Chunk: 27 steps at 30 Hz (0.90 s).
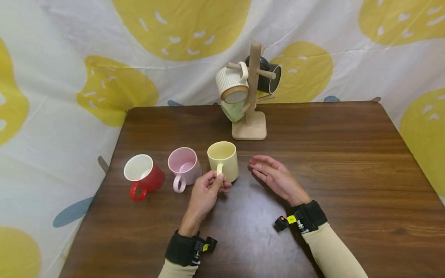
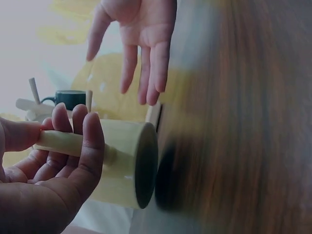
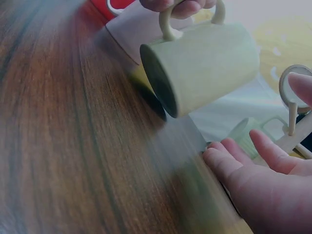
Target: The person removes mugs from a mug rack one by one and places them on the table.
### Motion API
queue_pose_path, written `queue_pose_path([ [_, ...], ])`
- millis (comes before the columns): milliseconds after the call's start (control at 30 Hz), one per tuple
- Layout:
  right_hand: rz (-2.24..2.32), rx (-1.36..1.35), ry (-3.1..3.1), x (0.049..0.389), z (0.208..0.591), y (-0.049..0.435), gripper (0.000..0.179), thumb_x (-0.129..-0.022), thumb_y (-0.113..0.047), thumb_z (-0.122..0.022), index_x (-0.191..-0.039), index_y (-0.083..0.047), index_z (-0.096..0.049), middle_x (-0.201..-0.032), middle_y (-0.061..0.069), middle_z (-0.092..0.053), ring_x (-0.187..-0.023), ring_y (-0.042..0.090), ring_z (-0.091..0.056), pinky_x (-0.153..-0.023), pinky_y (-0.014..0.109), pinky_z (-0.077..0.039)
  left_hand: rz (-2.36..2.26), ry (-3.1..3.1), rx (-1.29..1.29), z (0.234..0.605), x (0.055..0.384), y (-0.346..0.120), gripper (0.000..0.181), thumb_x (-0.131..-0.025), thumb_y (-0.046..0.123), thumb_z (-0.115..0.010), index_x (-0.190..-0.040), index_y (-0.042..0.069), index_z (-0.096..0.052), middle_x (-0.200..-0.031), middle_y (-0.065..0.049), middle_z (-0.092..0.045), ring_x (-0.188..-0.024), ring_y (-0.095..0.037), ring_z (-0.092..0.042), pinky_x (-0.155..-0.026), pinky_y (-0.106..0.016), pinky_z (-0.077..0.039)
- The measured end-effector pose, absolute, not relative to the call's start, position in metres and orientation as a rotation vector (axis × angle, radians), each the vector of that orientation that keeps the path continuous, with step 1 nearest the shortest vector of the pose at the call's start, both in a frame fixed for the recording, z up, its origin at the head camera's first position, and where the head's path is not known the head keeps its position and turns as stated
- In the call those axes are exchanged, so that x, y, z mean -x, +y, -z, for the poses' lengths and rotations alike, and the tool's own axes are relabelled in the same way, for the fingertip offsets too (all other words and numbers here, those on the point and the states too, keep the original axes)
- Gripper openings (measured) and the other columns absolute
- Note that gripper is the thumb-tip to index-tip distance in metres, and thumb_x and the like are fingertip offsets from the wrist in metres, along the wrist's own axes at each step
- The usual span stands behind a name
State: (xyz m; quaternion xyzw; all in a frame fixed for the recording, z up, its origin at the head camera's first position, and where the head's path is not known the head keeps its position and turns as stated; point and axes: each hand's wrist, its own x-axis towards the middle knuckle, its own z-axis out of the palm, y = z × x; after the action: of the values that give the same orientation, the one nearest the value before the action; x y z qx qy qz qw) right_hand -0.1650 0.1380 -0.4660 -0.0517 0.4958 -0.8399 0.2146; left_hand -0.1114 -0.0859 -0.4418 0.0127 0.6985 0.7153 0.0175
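A pale yellow mug [image 1: 227, 164] is held by its handle in my left hand [image 1: 206, 193]. In the left wrist view, the fingers and thumb curl round the handle [image 2: 63, 143]. Both wrist views show the mug's base slightly off the table, over its dark shadow. My right hand [image 1: 274, 179] is to the right of the mug, apart from it, with fingers extended and nothing in them. Left of the yellow mug stand a pink mug [image 1: 192, 172] and a red mug with a white inside [image 1: 153, 179], both upright, handles toward me.
Behind the yellow mug, a wooden mug tree [image 1: 249, 129] stands near the table's back edge. On it hang a ribbed white mug [image 1: 227, 83], a light green mug [image 1: 233, 111] and dark mugs [image 1: 265, 83]. A patterned cloth [image 1: 187, 23] hangs behind the brown table [image 1: 347, 154].
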Motion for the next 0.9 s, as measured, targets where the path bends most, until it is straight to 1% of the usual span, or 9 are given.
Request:
queue_pose_path([
  [100, 2.346, 0.175, 1.348, 0.165, 0.467, 0.138, 0.053, -0.093, -0.010, -0.057, -0.134, 0.014, -0.033, -0.132, 0.022, -0.047, -0.134, 0.042, -0.030, -0.112, 0.041, -0.030, -2.223, 2.183, -0.032, 0.445, 0.112, -0.090, 0.021, -0.095, 0.005, -0.053, -0.089, -0.015, -0.056, -0.086, -0.035, -0.066, -0.082, -0.046, -0.064, -0.075, -0.051, -0.058],
  [300, 2.369, 0.239, 1.293, 0.165, 0.469, 0.138, 0.047, -0.093, -0.013, -0.058, -0.128, 0.013, -0.040, -0.126, 0.019, -0.052, -0.133, 0.042, -0.031, -0.111, 0.040, -0.033, -2.242, 2.167, -0.013, 0.448, 0.109, -0.092, 0.020, -0.094, 0.004, -0.053, -0.088, -0.014, -0.057, -0.089, -0.036, -0.066, -0.088, -0.048, -0.063, -0.079, -0.051, -0.057],
  [433, 2.373, 0.255, 1.263, 0.165, 0.469, 0.139, 0.040, -0.094, -0.012, -0.056, -0.125, 0.011, -0.044, -0.123, 0.014, -0.056, -0.133, 0.041, -0.031, -0.112, 0.041, -0.032, -2.250, 2.139, 0.002, 0.449, 0.106, -0.093, 0.019, -0.094, 0.002, -0.053, -0.090, -0.016, -0.057, -0.092, -0.038, -0.065, -0.092, -0.049, -0.061, -0.082, -0.049, -0.056],
  [500, 2.373, 0.261, 1.253, 0.165, 0.468, 0.139, 0.038, -0.095, -0.012, -0.055, -0.124, 0.010, -0.045, -0.124, 0.015, -0.057, -0.133, 0.041, -0.031, -0.112, 0.042, -0.031, -2.253, 2.127, 0.008, 0.450, 0.105, -0.093, 0.019, -0.094, 0.001, -0.052, -0.091, -0.016, -0.057, -0.093, -0.039, -0.064, -0.093, -0.049, -0.061, -0.083, -0.047, -0.056],
  [667, 2.373, 0.284, 1.230, 0.164, 0.467, 0.139, 0.038, -0.095, -0.012, -0.054, -0.125, 0.011, -0.043, -0.127, 0.020, -0.054, -0.132, 0.042, -0.033, -0.112, 0.044, -0.030, -2.236, 2.134, 0.023, 0.450, 0.103, -0.093, 0.019, -0.094, 0.002, -0.053, -0.093, -0.016, -0.059, -0.095, -0.037, -0.064, -0.093, -0.047, -0.062, -0.082, -0.043, -0.057],
  [800, 2.363, 0.311, 1.238, 0.163, 0.466, 0.139, 0.041, -0.096, -0.011, -0.053, -0.126, 0.013, -0.041, -0.126, 0.022, -0.054, -0.130, 0.043, -0.037, -0.110, 0.045, -0.034, -2.223, 2.125, 0.035, 0.450, 0.102, -0.092, 0.019, -0.093, 0.001, -0.053, -0.094, -0.017, -0.060, -0.097, -0.039, -0.063, -0.094, -0.046, -0.062, -0.083, -0.043, -0.057],
  [900, 2.356, 0.313, 1.249, 0.162, 0.466, 0.139, 0.043, -0.096, -0.011, -0.053, -0.127, 0.014, -0.040, -0.125, 0.023, -0.055, -0.128, 0.043, -0.039, -0.108, 0.046, -0.037, -2.204, 2.119, 0.065, 0.453, 0.101, -0.093, 0.019, -0.093, 0.000, -0.053, -0.095, -0.017, -0.061, -0.099, -0.038, -0.064, -0.096, -0.043, -0.063, -0.085, -0.041, -0.056],
])
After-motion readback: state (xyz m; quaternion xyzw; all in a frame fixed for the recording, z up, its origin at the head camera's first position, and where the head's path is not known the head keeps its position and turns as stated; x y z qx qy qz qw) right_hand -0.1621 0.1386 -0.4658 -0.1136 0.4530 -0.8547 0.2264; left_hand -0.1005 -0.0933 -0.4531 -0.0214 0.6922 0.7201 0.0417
